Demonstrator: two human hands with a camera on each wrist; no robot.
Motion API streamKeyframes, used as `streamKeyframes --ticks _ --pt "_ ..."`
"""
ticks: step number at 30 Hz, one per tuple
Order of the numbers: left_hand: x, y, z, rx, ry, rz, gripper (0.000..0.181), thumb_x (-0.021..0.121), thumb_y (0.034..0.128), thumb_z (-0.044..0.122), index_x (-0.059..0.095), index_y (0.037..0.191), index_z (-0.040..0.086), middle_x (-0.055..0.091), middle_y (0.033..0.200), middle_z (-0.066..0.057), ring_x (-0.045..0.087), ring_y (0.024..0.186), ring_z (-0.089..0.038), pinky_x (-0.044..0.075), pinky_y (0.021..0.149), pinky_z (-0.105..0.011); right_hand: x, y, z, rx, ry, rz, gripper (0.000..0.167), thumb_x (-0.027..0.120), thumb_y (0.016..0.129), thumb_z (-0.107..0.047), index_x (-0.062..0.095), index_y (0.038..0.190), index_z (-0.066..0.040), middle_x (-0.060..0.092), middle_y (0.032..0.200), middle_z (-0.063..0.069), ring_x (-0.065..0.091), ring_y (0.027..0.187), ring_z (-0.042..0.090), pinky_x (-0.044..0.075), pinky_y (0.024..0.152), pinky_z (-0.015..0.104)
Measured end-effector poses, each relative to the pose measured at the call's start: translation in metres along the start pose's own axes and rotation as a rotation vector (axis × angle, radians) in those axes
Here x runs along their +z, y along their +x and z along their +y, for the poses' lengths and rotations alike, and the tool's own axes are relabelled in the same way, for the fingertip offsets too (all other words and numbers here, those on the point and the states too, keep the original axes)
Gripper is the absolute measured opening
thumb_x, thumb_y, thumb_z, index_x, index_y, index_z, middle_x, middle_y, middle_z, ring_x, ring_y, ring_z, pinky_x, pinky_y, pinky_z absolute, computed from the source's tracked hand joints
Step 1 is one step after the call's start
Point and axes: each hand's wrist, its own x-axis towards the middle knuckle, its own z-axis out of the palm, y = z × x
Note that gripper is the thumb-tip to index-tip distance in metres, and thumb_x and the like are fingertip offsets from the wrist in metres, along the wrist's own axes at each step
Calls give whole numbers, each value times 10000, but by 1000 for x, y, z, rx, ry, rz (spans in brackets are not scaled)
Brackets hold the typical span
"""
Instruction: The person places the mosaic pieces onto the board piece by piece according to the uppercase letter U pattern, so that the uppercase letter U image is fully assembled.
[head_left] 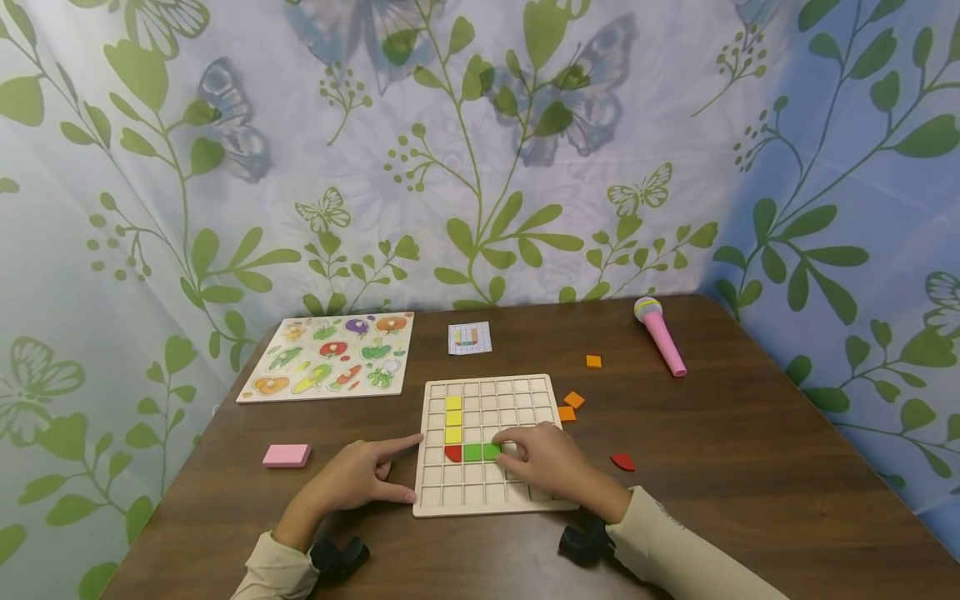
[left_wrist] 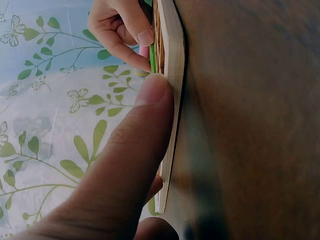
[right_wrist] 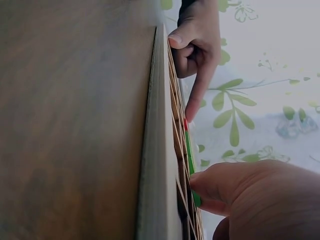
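A light wooden grid board [head_left: 495,510] lies on the brown table. Three yellow squares [head_left: 453,418] form a column in it, with a red quarter-circle [head_left: 453,453] below them. Two green squares run right from the red piece. My right hand [head_left: 553,460] pinches the right-hand green square [head_left: 491,452] between thumb and index finger, at the grid; its outer edge is partly hidden by the fingertips. My left hand [head_left: 352,475] has its index finger and thumb stretched apart, both touching the board's left edge. In the left wrist view the thumb [left_wrist: 130,135] rests against the board's side.
Orange squares [head_left: 574,399] and a red quarter-circle [head_left: 622,461] lie right of the board. Behind it is a pattern card [head_left: 470,337]. A vegetable puzzle board [head_left: 330,357] and a pink block [head_left: 287,456] are on the left, a pink toy microphone [head_left: 663,340] at the far right.
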Motion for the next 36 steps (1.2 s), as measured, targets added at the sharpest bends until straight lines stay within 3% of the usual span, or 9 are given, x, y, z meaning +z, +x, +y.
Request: streamKeyframes --ticks 21,31,36 --pt "1 -1 -2 1 -2 -1 856 803 789 605 504 1531 300 336 560 134 268 492 -20 284 505 -214 0 -2 -1 24 -20 9 232 751 933 -322 788 1147 -241 339 518 -150 296 476 43 269 517 253" --pt "2 0 -1 22 -9 13 853 805 786 605 515 1523 290 339 555 133 262 489 -14 289 501 -214 -5 -14 11 -77 37 154 195 782 915 -247 798 1091 -165 298 531 -200 212 467 -32 233 473 203" --pt "0 -1 0 25 -9 20 852 810 778 607 520 1518 298 334 559 126 258 494 -21 283 507 -223 -13 -23 15 -61 56 167 154 792 913 -254 804 1052 -189 255 539 -205 191 486 -34 210 486 199"
